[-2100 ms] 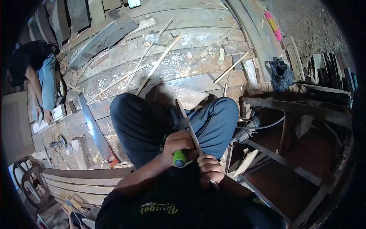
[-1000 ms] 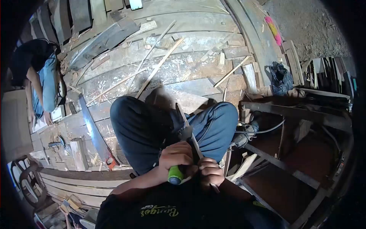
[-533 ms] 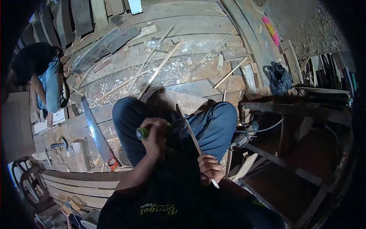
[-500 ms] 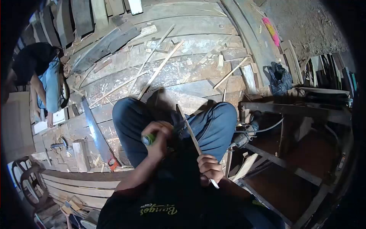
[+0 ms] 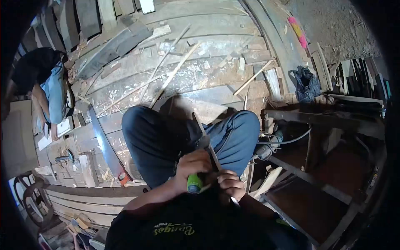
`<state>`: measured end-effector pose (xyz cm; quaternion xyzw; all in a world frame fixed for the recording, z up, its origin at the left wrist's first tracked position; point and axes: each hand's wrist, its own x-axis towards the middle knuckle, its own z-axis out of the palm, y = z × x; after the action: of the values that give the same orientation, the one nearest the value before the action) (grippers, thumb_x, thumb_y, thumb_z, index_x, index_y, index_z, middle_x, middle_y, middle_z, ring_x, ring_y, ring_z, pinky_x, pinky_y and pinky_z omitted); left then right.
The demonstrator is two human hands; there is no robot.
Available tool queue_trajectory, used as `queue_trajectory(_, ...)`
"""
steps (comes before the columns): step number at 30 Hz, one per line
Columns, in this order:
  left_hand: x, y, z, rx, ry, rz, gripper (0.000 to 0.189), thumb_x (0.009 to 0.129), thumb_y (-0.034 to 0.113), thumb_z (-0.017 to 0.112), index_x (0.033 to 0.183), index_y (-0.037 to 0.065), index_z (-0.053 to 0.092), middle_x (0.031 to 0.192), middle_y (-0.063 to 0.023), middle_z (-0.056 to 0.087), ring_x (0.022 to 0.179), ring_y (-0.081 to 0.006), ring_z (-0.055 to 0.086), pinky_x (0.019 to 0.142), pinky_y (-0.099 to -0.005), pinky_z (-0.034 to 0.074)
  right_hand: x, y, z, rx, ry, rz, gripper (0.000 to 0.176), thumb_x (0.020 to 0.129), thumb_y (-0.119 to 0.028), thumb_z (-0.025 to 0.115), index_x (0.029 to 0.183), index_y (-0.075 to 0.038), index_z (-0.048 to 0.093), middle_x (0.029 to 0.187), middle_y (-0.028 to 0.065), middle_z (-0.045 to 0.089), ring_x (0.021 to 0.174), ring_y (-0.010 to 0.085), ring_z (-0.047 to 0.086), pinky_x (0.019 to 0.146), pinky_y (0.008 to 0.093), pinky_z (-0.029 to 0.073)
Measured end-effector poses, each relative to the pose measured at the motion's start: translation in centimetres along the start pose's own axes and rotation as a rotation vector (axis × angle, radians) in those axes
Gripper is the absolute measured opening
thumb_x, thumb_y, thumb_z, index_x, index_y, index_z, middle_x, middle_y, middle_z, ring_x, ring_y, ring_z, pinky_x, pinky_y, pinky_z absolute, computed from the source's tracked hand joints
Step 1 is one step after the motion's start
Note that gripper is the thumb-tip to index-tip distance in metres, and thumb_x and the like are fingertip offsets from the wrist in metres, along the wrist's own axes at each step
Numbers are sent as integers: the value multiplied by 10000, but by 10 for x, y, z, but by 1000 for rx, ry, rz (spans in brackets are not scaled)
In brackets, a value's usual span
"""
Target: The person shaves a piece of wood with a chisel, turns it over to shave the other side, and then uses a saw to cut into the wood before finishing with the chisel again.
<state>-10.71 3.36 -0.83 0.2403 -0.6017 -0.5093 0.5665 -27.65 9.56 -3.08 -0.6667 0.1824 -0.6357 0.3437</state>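
Note:
My left hand (image 5: 192, 167) is closed round a tool with a thick green handle (image 5: 194, 183), its round end toward me. The working end of this tool is mostly hidden; a greyish part beyond the knuckles lies against the stick, and I cannot make out whether it is a blade. My right hand (image 5: 230, 184) grips a thin wooden stick (image 5: 213, 156) near its lower end. The stick slants up and left between my knees, its dark tip (image 5: 194, 116) pointing away. Both hands are close together above my lap.
A hand saw (image 5: 104, 143) with a red handle lies left of my knee. Wood strips (image 5: 175, 75) and shavings cover the plank floor ahead. A wooden frame (image 5: 325, 118) stands at right beside a power tool (image 5: 266, 151). Another person (image 5: 52, 91) bends over at far left.
My left hand has moved right and down with the green-handled tool, from beside the stick to against it, close to my right hand. The right hand and stick stay almost in place.

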Motion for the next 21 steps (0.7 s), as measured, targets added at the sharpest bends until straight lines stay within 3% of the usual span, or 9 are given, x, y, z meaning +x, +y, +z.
queue_trajectory(4,-3,-20,-1,107,0,11,191,701,-44,718,744,40,552,693,-83,577,604,-229,572,603,-343,453,10,0,-8,29,-139,31,284,798,-130,658,602,-47,470,634,95,536,548,242,550,555,400,473)
queue_trajectory(7,-2,4,-5,73,114,-140,172,708,-44,705,742,39,559,712,-89,590,617,-239,579,586,-363,441,7,4,2,44,-102,32,235,821,-73,605,629,-59,471,681,98,552,602,250,574,567,404,480)
queue_trajectory(10,2,12,-2,-22,-62,31,148,725,-20,704,733,35,567,718,-96,594,641,-241,591,576,-362,432,-4,6,13,-21,167,-106,194,833,-109,657,726,-61,503,813,91,567,746,263,588,582,430,498)
queue_trajectory(11,-7,-10,-4,23,-81,9,154,721,-7,716,722,30,566,720,-107,593,659,-246,599,586,-363,440,8,0,-10,9,-173,-31,256,802,-137,704,706,-47,484,734,87,547,650,253,567,557,424,485)
queue_trajectory(14,-7,-26,-4,66,-25,-19,173,722,5,733,727,25,562,724,-115,594,655,-256,600,608,-369,453,16,1,-5,81,-242,27,257,799,-125,707,700,-38,487,651,82,509,550,250,535,530,416,465)
queue_trajectory(16,-6,-27,-7,29,99,-15,161,771,11,715,809,11,559,757,-126,609,676,-238,604,637,-351,472,23,0,-3,76,-197,35,239,801,-90,690,682,-23,493,592,75,471,484,245,502,513,409,449)
queue_trajectory(18,-3,-22,-7,61,448,-210,103,858,14,642,833,21,542,790,-122,615,728,-214,596,676,-332,477,33,5,-3,126,-269,29,254,806,-43,659,648,-23,461,597,71,472,506,237,514,526,403,451)
queue_trajectory(20,12,-16,-15,-220,860,-440,126,935,52,578,824,35,520,790,-91,597,751,-181,568,714,-310,466,38,0,-1,113,-246,65,270,815,-24,636,626,-27,442,595,68,472,512,233,513,541,398,453)
queue_trajectory(21,16,-22,-25,-221,917,-365,142,953,96,576,836,44,517,767,-72,571,733,-166,544,713,-300,452,39,3,-3,93,-236,64,244,753,0,660,625,-30,455,606,75,479,522,249,510,555,390,464)
